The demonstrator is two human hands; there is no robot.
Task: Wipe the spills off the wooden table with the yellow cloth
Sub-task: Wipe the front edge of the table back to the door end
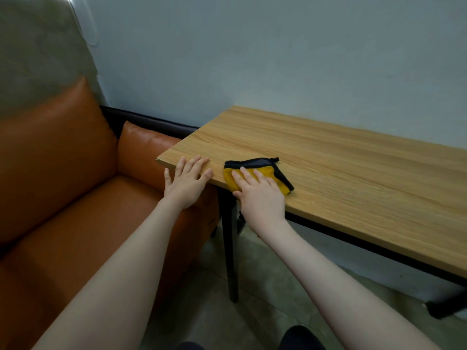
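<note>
Starting at far left: orange sofa (63,173) with a cushion upright against its back, just beside the tabletop (341,178) end. Left hand (185,184) lies flat at the tabletop's near-left corner, fingers straight and spread, palm overhanging the edge; grip released, holding nothing. Just right of it, yellow cloth (257,174), black-trimmed and folded, sits on the tabletop close to the near edge. Right hand (260,195) presses down on the cloth with straight fingers; grip released, not clenched round it. Black table leg (231,248) stands below the cloth. No spills discernible on the wood.
</note>
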